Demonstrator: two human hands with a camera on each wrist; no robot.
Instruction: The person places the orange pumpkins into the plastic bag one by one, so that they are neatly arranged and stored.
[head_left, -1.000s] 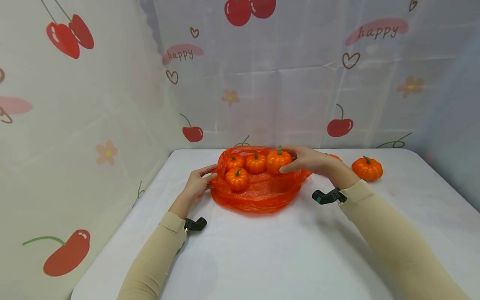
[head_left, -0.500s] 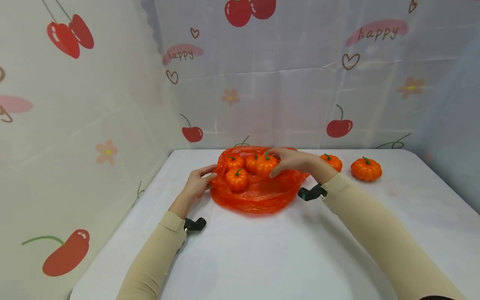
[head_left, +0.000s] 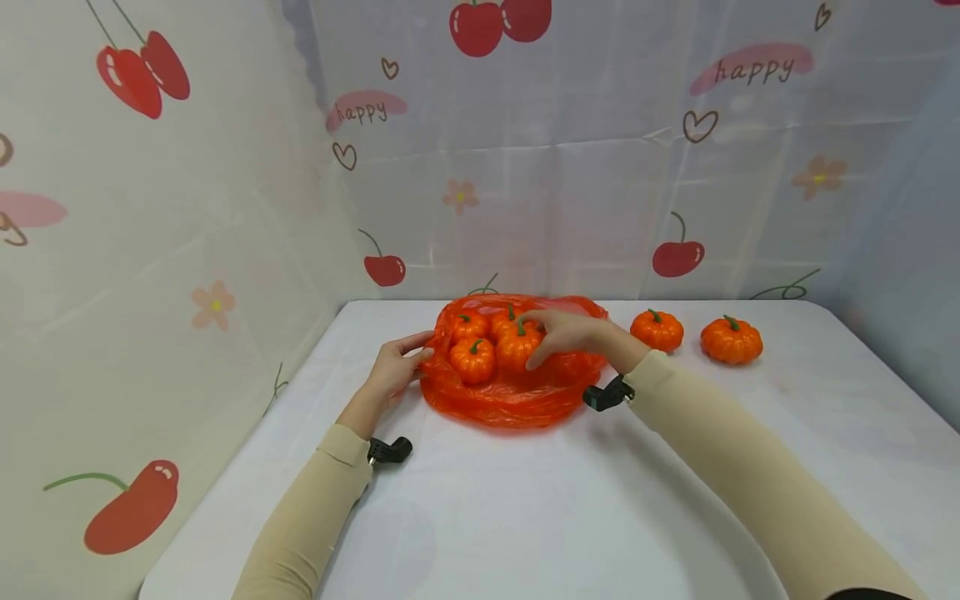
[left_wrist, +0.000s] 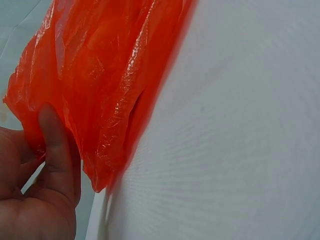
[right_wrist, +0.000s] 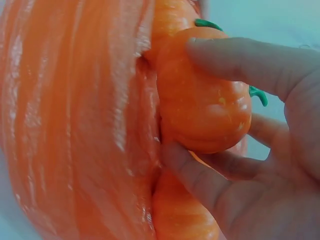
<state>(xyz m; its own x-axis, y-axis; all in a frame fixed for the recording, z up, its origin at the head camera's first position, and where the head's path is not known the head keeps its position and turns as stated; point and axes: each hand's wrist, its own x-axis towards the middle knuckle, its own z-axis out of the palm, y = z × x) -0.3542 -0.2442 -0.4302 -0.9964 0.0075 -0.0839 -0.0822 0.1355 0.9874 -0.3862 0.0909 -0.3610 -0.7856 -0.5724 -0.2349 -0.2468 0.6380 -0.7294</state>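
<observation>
Left hand [head_left: 393,367] pinching the left edge of an orange-red plastic bag [head_left: 517,410], right hand [head_left: 567,332] with fingers curled round a miniature orange pumpkin [head_left: 516,352] in its open mouth, three other pumpkins [head_left: 473,362] close by inside, two loose pumpkins [head_left: 731,342] on the white table [head_left: 487,508] to the right.

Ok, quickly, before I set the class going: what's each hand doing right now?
Left hand: closed, pinching the edge of the red plastic bag.
Right hand: closed, holding an orange pumpkin inside the bag's opening.
</observation>
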